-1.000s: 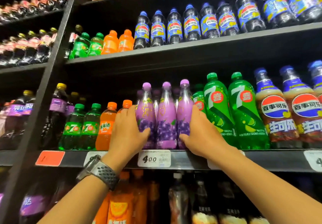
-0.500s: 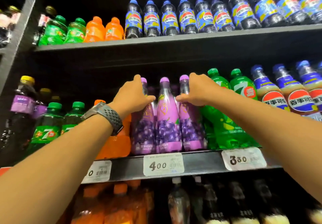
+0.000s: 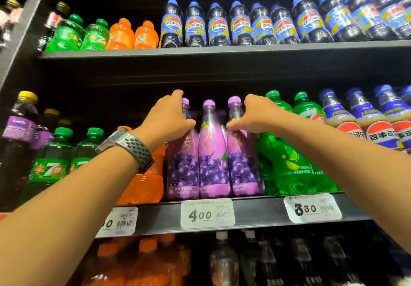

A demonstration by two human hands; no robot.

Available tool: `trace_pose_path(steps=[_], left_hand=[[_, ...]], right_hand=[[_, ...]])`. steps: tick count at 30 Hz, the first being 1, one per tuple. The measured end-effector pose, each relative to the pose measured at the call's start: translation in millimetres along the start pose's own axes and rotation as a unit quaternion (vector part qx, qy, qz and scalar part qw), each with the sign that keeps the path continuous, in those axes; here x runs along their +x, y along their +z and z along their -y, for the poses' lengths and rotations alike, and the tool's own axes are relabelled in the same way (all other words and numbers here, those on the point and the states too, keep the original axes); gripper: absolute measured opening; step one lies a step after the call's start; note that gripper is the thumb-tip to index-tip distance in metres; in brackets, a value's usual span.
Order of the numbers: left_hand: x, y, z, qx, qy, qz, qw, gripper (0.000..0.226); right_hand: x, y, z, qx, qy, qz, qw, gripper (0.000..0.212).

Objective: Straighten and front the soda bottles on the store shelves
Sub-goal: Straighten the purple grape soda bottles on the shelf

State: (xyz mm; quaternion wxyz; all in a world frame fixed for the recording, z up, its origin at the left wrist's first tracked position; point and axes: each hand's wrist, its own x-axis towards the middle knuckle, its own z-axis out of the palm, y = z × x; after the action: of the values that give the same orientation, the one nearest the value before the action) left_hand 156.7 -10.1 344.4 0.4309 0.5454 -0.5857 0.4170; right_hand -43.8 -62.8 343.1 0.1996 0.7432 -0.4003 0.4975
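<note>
Gripping hands: left hand (image 3: 168, 119) wraps the neck and shoulder of the left purple bottle (image 3: 182, 152); right hand (image 3: 255, 115) curls around the neck of the right purple bottle (image 3: 242, 159), thumb on its front.
Middle purple bottle (image 3: 213, 152): upright between the other two, touching both, not held.
Position of purple bottles: three in a row at the front edge of the middle shelf (image 3: 255, 214), caps purple, grape artwork facing out.
Purple bottle writing: a small yellow-green logo on the middle bottle's neck; lower label text too small to read.
Price tags: "400" tag (image 3: 206, 213) directly below the purple bottles; "380" tag (image 3: 311, 208) to its right; a third tag (image 3: 120, 221) at left, partly hidden by the left forearm, ends in "00".
Green bottles, right (image 3: 295, 152): just beside the right purple bottle, lime artwork, partly behind the right forearm.
Green bottles, left (image 3: 51, 163): "7" logo legible on the label.
Orange bottle (image 3: 151, 183): just left of the purple row, mostly behind the left wrist.
Pepsi bottles, middle shelf (image 3: 373, 125): far right, red-white-blue globe with Chinese characters.
Upper shelf (image 3: 222, 50): green, orange and blue-labelled Pepsi bottles (image 3: 218, 25) in a row.
Wristwatch (image 3: 124, 146): on the left wrist, grey perforated strap.
</note>
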Motion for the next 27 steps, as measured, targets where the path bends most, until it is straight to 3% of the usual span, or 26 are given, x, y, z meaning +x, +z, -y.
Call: trace_pose_path(steps=[5,7,11,16,19,24,27], left_hand=[[5,1,-7,0.071,0.026,-0.045,0.996,0.058],[6,4,-17,0.037,0.057,-0.082,0.994,0.056],[13,15,-46,-0.022,0.065,-0.032,0.997,0.057],[15,28,-57,0.029,0.047,0.002,0.998,0.064],[18,31,-56,0.017,0.046,0.017,0.999,0.076],[29,16,-43,-0.058,0.018,0.085,0.995,0.086],[27,18,-45,-0.032,0.042,0.064,0.997,0.089]], right_hand=[[-3,-6,-2,0.001,-0.007,0.028,1.000,0.038],[-4,-12,-6,0.022,0.007,0.052,0.998,0.028],[-7,-12,-2,-0.022,-0.019,0.050,0.998,0.040],[-5,-10,-6,0.021,-0.013,0.052,0.998,0.018],[-8,-13,-7,-0.023,-0.024,0.023,0.999,0.036],[-4,-18,-12,-0.014,-0.024,0.031,0.999,0.019],[-6,-20,-12,-0.009,-0.022,0.014,1.000,0.045]])
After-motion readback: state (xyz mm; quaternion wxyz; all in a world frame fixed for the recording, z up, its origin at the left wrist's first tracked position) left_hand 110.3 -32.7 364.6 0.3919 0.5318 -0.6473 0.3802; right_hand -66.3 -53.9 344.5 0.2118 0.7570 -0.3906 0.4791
